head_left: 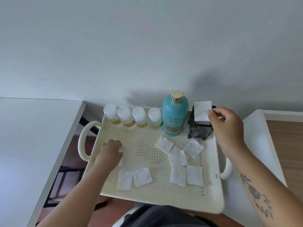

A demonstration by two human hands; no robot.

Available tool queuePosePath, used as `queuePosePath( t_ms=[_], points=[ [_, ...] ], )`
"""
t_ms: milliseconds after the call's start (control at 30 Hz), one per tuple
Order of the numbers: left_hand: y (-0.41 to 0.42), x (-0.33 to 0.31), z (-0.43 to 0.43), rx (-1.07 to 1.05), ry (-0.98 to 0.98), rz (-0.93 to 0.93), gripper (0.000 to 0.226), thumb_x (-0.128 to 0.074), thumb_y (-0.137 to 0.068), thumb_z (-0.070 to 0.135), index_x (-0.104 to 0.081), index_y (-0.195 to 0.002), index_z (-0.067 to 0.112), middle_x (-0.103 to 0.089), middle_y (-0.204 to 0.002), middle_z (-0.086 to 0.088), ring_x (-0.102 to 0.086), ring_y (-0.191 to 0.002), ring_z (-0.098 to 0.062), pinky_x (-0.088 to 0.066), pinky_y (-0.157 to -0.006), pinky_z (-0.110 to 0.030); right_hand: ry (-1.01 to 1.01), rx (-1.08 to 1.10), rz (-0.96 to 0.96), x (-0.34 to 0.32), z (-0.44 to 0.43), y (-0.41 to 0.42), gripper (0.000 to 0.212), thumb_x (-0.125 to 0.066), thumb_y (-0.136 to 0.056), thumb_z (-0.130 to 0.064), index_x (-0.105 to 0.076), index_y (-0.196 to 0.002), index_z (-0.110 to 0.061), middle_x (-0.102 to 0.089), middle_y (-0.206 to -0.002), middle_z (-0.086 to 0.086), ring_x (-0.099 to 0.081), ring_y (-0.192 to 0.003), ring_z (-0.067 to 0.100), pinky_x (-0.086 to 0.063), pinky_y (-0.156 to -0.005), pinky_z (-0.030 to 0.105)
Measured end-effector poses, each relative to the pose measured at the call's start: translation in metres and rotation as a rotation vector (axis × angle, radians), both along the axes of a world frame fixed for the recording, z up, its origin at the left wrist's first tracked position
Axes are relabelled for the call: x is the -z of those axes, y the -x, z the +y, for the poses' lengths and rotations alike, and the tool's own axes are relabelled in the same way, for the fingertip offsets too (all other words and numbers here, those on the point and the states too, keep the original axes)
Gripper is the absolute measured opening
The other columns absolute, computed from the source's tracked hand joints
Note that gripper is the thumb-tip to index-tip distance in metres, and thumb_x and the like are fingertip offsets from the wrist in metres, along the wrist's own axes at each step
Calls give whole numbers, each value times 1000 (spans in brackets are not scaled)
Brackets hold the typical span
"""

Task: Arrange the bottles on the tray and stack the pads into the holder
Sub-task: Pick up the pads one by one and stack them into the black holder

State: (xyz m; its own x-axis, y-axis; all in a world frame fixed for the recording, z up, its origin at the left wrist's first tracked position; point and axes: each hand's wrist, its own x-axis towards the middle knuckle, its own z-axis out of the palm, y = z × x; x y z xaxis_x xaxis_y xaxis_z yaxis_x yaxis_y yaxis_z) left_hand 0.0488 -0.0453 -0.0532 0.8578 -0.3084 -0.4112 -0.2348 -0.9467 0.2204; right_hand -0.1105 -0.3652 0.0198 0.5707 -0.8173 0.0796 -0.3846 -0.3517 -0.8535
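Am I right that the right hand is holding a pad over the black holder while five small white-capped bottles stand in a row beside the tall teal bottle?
Not quite: the head view shows four small white-capped bottles, not five. Otherwise correct: the right hand holds a pad over the black holder, beside the tall teal bottle.

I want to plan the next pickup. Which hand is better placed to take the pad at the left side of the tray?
Left. The left hand already rests on the tray over a pad, while the right hand holds another pad above the black holder.
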Motion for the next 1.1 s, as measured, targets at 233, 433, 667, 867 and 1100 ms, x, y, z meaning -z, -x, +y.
queuePosePath(
  t_ms=[233, 433, 667, 867, 1100],
  points=[
    [2, -9, 1, 68, -118, -13, 34, -46, -88, 5, -56, -116, 21, -52, -110, 3, -41, -106, -19, -42, -74, -31, 19, 19, 71, -1, 1, 1, 15, -60, -90, -26, -69, -97, -16, -64, -82, -7, -61, -85, 23, -48, -77, 35],
    [4, -10, 2, 58, -77, -26, 20, -44, -88, 5, -54, -100, 17, -53, -97, 1, -45, -97, -20, -51, -79, -40, 157, -9, 243, -10, -1, -2, 15, -59, -89, -26, -69, -91, -16, -68, -88, 0, -55, -96, 36, -44, -85, 44],
    [3, -10, 3, 84, -77, -85, 18, -43, -89, 8, -58, -93, 18, -58, -94, 3, -48, -95, -18, -50, -77, -36, 413, -10, 381, -10, -1, -1, 17, -59, -89, -20, -65, -100, -9, -59, -99, 15, -50, -93, 40, -44, -77, 45],
    [1, -14, 3, 114, -54, -133, 15, -45, -91, 14, -58, -87, 21, -60, -90, 6, -50, -93, -16, -49, -77, -34, 674, -198, 321, -2, 6, 6, 12, -61, -87, -18, -70, -86, -11, -70, -90, 3, -55, -96, 36, -43, -78, 42],
    [7, -17, -7, 106, 271, -36, 7, -60, -90, 22, -54, -88, 24, -62, -95, 5, -54, -90, -14, -50, -75, -33, 655, -307, 563, 7, 4, 6, 58, -33, -95, -52, -69, -78, -10, -74, -93, 4, -48, -123, 38, -33, -105, 53]
  ],
)
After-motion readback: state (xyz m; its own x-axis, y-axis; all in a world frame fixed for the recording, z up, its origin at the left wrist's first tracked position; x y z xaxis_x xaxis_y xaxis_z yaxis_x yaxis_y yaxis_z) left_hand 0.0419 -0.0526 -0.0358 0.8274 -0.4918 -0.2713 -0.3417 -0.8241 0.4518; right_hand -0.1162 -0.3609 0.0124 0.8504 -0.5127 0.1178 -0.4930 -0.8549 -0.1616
